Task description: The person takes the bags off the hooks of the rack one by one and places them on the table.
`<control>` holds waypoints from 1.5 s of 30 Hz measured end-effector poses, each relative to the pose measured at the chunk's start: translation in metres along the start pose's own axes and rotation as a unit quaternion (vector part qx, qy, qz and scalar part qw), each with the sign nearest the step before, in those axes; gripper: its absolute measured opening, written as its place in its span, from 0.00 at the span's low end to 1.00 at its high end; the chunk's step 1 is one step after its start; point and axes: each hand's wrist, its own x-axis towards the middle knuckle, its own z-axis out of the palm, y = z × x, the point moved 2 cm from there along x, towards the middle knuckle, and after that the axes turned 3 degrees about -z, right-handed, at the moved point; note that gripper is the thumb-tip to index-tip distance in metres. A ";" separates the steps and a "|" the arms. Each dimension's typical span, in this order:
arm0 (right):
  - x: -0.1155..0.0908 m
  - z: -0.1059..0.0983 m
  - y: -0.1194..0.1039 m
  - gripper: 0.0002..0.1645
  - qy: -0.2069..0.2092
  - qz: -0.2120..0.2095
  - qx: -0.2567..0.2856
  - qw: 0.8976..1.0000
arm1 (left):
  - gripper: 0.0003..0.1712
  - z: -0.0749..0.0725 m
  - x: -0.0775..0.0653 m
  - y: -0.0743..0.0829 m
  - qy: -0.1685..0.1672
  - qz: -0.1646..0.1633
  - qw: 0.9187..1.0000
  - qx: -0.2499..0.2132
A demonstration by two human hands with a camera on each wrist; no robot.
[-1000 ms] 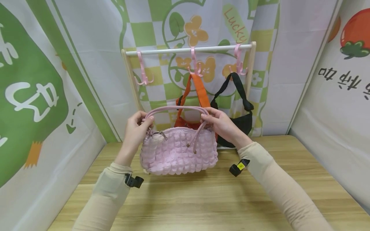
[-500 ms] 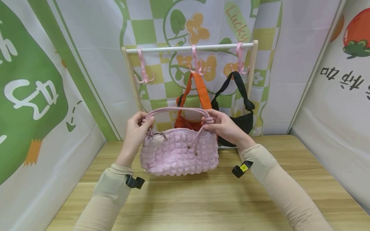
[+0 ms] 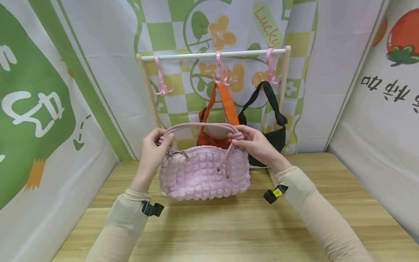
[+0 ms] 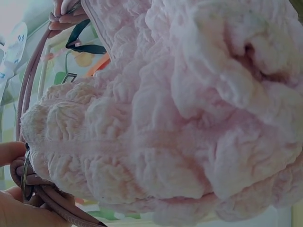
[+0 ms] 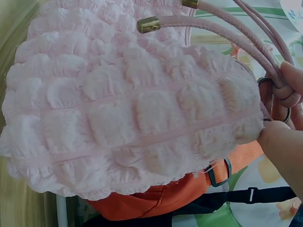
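Observation:
A puffy pink handbag (image 3: 203,174) hangs upright between both hands, in front of a small rack. My left hand (image 3: 153,147) pinches the left base of its cord handle (image 3: 199,124), beside a metal ring. My right hand (image 3: 253,143) grips the knot at the handle's right base. Two loose cord ends with gold tips (image 5: 149,24) dangle there over the bag's front. In the left wrist view the puckered side of the bag fills most of the picture, with the left fingers (image 4: 12,153) at the ring and knot.
The rack's white rail (image 3: 196,56) bears several pink hooks, the left hook (image 3: 161,80) with no bag on it. An orange bag (image 3: 212,140) hangs from the middle hook and a black bag (image 3: 273,140) from the right one. Below lies a wooden table (image 3: 209,229); printed cloth walls stand around.
My right hand has shifted slightly right and down, and the knot has come into view at its fingertips. The bag's right end and cord tips moved a little right. The left hand stays nearly still.

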 end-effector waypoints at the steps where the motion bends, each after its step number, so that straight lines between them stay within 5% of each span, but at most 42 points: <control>1: 0.000 0.000 0.000 0.22 0.003 -0.002 -0.004 1.000 | 0.09 0.000 0.000 0.000 0.000 0.003 1.000 0.000; 17: -0.011 -0.004 0.002 0.21 0.073 -0.026 -0.022 0.997 | 0.11 0.000 -0.007 0.006 0.004 0.018 1.000 -0.009; 27: -0.015 -0.008 0.008 0.13 0.078 -0.065 -0.075 0.992 | 0.11 0.001 -0.013 0.013 0.008 0.004 1.000 0.014; 45: -0.022 -0.010 0.006 0.12 0.093 -0.088 -0.084 0.988 | 0.09 0.004 -0.012 0.001 0.001 0.053 0.997 0.052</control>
